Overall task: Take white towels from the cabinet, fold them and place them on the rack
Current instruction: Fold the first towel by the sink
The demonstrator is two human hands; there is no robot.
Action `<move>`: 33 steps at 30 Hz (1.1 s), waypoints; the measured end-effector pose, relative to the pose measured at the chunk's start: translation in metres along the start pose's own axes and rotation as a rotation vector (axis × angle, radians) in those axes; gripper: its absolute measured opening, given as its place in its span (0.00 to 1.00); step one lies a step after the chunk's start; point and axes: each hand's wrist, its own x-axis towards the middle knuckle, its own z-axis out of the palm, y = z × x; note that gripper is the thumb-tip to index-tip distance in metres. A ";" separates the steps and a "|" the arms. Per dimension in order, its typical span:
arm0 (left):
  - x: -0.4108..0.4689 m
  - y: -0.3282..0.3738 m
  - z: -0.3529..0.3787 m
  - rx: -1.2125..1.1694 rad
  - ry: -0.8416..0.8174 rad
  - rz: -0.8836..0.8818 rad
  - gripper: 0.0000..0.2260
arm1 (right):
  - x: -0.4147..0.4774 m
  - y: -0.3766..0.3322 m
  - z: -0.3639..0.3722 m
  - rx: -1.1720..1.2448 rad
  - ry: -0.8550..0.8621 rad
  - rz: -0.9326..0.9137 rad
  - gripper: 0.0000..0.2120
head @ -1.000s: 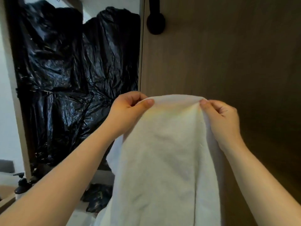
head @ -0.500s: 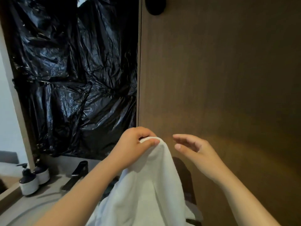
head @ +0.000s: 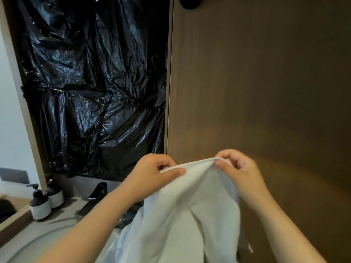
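The fingers (head: 224, 164) of both hands are curled and clamped on the towel's (head: 180, 215) top edge. The left hand (head: 152, 175) pinches the edge between its thumb, laid flat along the front of the cloth, and fingers folded behind it. The right hand (head: 237, 173) pinches the same edge just beside it, thumb tip in front and knuckles raised. The short span of edge between the two hands arches upward.

A brown wood panel (head: 266, 92) fills the right half of the view, directly behind the hands. To its left, crumpled black plastic (head: 95, 82) covers a tall surface from the top of the view down to the counter, bounded on its left by a pale frame (head: 24, 111) and a white wall (head: 9, 111).

The towel is white and hangs in mid-air in front of the panel's lower part. It drops from the hands in loose folds, with one layer overlapping another near the middle, and runs out of the bottom of the view.

A grey counter (head: 57, 230) lies at lower left, partly hidden by the left forearm. A black faucet (head: 95, 198) stands on it at the foot of the plastic. Two dark pump bottles (head: 39, 205) with pale bands stand side by side near the frame. A black knob (head: 190, 2) shows at the panel's top edge, cut off by the view.
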 end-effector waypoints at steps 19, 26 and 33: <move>0.013 0.048 -0.007 -0.007 0.035 0.163 0.06 | -0.003 -0.033 -0.011 -0.211 -0.187 -0.144 0.20; 0.013 0.063 -0.001 0.014 -0.087 0.247 0.05 | -0.002 -0.036 -0.014 -0.102 -0.305 -0.066 0.28; 0.008 0.054 -0.008 0.056 -0.034 0.168 0.06 | 0.003 -0.032 -0.035 -0.161 -0.045 -0.126 0.07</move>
